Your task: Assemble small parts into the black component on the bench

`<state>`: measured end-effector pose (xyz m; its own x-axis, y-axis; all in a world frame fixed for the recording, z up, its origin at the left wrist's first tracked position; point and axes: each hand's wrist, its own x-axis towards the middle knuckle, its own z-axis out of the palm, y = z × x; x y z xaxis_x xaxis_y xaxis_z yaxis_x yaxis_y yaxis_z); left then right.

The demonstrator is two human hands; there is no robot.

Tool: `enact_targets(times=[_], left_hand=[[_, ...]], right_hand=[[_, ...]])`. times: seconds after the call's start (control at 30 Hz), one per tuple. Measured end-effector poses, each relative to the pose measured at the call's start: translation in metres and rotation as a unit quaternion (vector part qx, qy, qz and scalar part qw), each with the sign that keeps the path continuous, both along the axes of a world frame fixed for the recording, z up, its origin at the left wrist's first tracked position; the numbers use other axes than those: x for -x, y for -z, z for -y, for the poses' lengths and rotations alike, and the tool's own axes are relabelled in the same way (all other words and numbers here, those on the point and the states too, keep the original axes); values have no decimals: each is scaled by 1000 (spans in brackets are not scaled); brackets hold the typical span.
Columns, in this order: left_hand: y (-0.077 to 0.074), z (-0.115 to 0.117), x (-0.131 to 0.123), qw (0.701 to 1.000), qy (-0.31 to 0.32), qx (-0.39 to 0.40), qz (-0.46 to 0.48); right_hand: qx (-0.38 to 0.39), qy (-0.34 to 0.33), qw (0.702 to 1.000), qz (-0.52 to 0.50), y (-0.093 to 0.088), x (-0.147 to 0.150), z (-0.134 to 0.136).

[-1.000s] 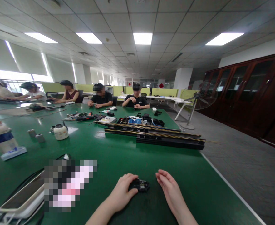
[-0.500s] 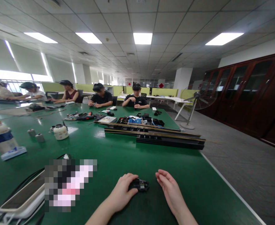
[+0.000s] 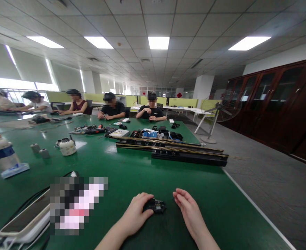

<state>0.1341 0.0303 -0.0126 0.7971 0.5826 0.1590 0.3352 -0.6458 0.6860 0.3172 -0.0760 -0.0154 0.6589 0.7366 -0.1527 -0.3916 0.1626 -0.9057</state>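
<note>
On the green table (image 3: pixel 132 177) in front of me lies a small black device with its inner parts and circuit board exposed (image 3: pixel 159 206). The thumb and fingers of my left hand (image 3: pixel 137 211) curve around its left end and grip it; that end is hidden by the hand. A short gap to the right of the device, my right hand (image 3: pixel 188 207) rests on its edge, fingers extended and slightly bent, thumb alongside. Nothing shows in its grasp, and it does not touch the device.
Long black rails (image 3: pixel 189 158) with thin brass-coloured rods lie crosswise ahead. Left are a white power bank-like slab (image 3: pixel 25 218) with cables, a round white jar (image 3: pixel 67 146) and a bottle (image 3: pixel 1 152). Several people sit at the far side. A fan (image 3: pixel 217 114) stands right.
</note>
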Motion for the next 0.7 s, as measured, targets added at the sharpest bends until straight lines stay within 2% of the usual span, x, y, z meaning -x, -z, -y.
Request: enact_targets(times=[0.7], left_hand=[[0,-1,1,1000,-1,4,-4]], right_hand=[[0,-11,1000,-4,2,-1,1]])
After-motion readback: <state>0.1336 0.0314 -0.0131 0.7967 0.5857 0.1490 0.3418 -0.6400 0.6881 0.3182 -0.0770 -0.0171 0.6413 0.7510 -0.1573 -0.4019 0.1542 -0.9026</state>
